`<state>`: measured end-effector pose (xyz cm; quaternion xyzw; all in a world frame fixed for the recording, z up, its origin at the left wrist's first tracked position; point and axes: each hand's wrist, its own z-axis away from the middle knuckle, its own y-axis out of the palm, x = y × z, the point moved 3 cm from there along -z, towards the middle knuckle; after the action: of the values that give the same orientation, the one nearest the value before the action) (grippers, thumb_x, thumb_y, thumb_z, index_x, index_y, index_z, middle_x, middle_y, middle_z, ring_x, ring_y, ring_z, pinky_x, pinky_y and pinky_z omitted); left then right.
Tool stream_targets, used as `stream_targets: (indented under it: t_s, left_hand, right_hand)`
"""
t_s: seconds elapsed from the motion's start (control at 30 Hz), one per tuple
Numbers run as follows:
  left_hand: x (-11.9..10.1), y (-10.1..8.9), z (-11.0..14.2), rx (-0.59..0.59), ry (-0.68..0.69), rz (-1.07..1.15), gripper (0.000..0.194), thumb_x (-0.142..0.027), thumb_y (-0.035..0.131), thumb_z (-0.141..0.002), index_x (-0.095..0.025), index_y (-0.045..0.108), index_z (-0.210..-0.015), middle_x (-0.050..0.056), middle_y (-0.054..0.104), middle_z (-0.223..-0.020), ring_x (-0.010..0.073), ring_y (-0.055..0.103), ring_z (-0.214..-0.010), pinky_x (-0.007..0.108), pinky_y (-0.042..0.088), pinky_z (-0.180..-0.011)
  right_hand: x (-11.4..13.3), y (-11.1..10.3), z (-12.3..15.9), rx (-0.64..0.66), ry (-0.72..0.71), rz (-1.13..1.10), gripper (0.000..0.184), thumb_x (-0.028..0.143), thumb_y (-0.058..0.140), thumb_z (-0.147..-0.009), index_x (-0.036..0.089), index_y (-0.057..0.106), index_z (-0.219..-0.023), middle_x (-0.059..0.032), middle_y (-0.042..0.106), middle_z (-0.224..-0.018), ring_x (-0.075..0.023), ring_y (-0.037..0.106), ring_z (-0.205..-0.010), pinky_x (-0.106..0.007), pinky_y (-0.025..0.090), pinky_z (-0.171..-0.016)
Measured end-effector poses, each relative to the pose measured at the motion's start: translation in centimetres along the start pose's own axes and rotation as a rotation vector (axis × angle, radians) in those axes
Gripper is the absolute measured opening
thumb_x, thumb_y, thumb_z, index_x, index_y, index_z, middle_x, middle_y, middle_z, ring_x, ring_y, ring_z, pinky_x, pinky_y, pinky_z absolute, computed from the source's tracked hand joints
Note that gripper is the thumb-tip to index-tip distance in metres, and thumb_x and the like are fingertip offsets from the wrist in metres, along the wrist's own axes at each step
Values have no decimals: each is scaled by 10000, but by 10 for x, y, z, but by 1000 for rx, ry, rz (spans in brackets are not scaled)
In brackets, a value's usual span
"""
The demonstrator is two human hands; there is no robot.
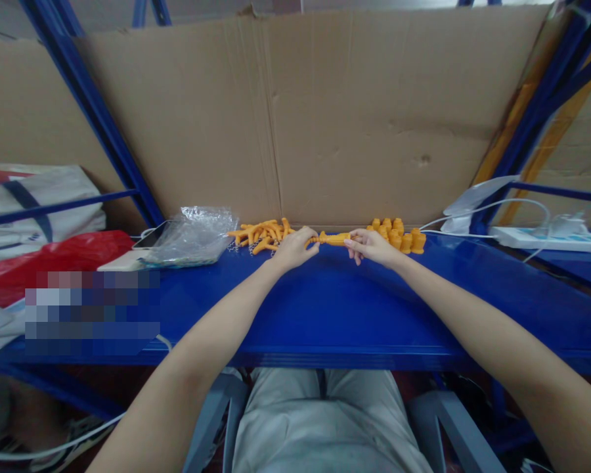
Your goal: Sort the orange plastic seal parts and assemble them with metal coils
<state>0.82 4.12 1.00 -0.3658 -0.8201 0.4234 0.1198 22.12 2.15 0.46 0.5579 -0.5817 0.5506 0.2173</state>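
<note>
On my head view, I see the left hand gripping one end of a slim orange piece and the right hand pinching its other end, over the blue shelf. I make out branching orange parts beside the left hand, stubby orange pieces beside the right.

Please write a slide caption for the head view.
Left hand and right hand hold a slender orange piece between branched orange parts and stubby orange pieces.
</note>
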Motion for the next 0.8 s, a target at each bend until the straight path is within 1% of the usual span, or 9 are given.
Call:
stream_targets:
  t_s: [0.13, 0.3, 0.43, 0.57, 0.73, 0.8]
  left_hand:
    - [0, 0, 0, 9, -4, 7, 145, -233, 566, -881, -182, 654, -983, 63, 701, -1010, 211, 671, -930, 350, 521, -849]
    - [5, 2, -1, 14, 10, 15, 149, -260, 576, -878, -199, 659, -986, 48, 702, -1008, 196, 666, -916, 336, 519, -842]
    - [8, 5, -2, 34, 30, 23, 133, -269, 569, -878, -198, 656, -951, 45, 689, -976, 189, 653, -889, 315, 511, -815]
    - [8, 5, -4, 55, 47, 38, 122, -268, 548, -889, -193, 642, -911, 42, 668, -930, 183, 633, -861, 302, 499, -793]
    - [6, 0, -5, 83, 61, 66, 131, -271, 530, -905, -188, 622, -863, 39, 646, -896, 176, 617, -843, 296, 492, -796]
    - [5, -2, -6, 91, 66, 63, 136, -273, 527, -910, -187, 616, -854, 40, 642, -896, 179, 614, -846, 302, 489, -800]
  right_hand:
    - [-1, -1, -1, 1, -22, 31, 424, 564, 715, -795, 203, 505, -871, 33, 632, -583, -94, 552, -407, -203, 362, -396]
    - [-11, -3, -6, -20, -85, 79, 375, 481, 714, -809, 219, 487, -951, 57, 613, -631, -95, 545, -449, -216, 427, -439]
    - [-16, -5, -7, -20, -129, 85, 381, 440, 716, -802, 230, 469, -1001, 52, 603, -686, -105, 571, -525, -226, 473, -486]
    - [-13, -7, -6, -14, -170, 98, 371, 417, 702, -809, 238, 466, -1034, 48, 575, -716, -111, 577, -584, -240, 510, -538]
    - [-5, -10, -4, -34, -204, 129, 379, 347, 701, -781, 256, 474, -1070, 8, 578, -924, -100, 585, -629, -249, 540, -558]
    - [-2, -10, -3, -32, -198, 139, 377, 344, 693, -780, 260, 474, -1076, 2, 574, -942, -104, 587, -635, -254, 545, -560]
